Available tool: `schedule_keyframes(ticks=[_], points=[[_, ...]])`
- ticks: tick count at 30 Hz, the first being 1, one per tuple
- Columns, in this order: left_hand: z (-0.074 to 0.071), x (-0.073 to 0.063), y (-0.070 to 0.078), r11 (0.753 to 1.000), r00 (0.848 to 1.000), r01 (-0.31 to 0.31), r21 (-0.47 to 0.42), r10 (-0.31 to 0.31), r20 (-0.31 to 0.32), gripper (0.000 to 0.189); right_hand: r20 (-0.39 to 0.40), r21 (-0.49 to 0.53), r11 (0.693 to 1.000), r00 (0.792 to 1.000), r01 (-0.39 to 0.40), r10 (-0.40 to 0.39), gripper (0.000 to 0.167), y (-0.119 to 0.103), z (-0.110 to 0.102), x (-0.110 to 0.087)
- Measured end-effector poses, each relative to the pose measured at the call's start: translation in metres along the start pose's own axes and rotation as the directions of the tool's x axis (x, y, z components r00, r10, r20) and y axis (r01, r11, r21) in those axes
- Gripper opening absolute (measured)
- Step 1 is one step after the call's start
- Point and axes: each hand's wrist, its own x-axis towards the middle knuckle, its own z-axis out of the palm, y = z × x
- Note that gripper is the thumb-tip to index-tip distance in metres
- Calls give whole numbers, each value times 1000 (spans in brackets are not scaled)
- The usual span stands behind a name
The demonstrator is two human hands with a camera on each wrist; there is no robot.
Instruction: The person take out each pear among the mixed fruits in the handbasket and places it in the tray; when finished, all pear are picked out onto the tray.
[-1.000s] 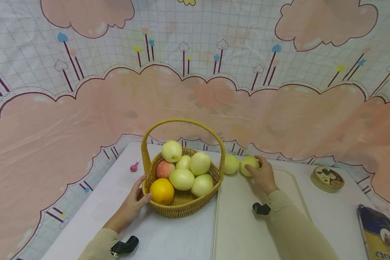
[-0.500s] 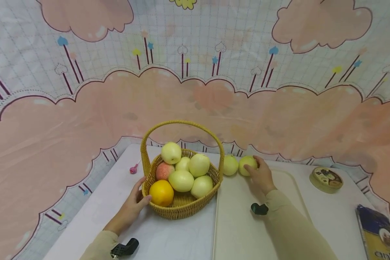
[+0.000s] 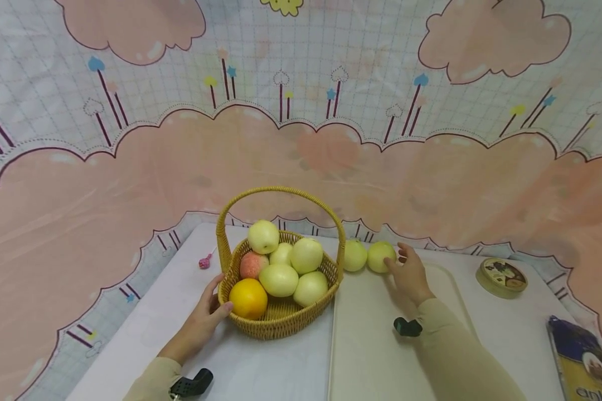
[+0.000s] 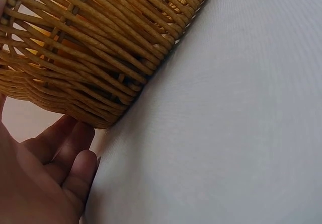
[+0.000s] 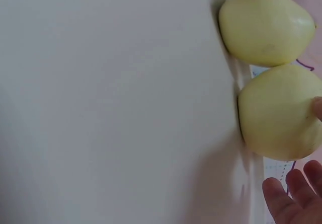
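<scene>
A wicker basket (image 3: 276,329) with a tall arched handle holds several pale green pears (image 3: 279,280), an orange (image 3: 248,299) and a reddish peach (image 3: 253,265). My left hand (image 3: 200,320) grips its left side, thumb over the rim; in the left wrist view the fingers (image 4: 80,168) curl against the lower weave. Two more pears rest at the far end of a cream tray (image 3: 368,345). By the right-hand pear (image 3: 381,257) is my right hand (image 3: 412,274). One fingertip overlaps that pear (image 5: 282,116) in the right wrist view, while the other fingers are spread apart from it.
Right of the tray stand a round tin (image 3: 503,277) and a blue and yellow packet (image 3: 582,356). A pink lollipop (image 3: 205,261) lies left of the basket. Behind the white table hangs a patterned cloth (image 3: 301,161).
My right hand's fingers have come off the right-hand pear and spread, the hand shifting slightly to the right. My left hand stays on the basket.
</scene>
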Motion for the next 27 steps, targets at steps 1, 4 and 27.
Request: schedule_keyframes(ticks=[1,4,27], points=[[0,0,0,1000,1000,-1,-1,1,2,75,0,2,1000,1000,-4,4,66,0,0,0],[1,1,0,1000,1000,-4,3,4,8,76,0,14,1000,1000,-22,22,66,1,2,1],[-1,2,2,1000,999,25,3,-25,23,78,64,73,993,993,94,-98,76,-28,-21,-33]])
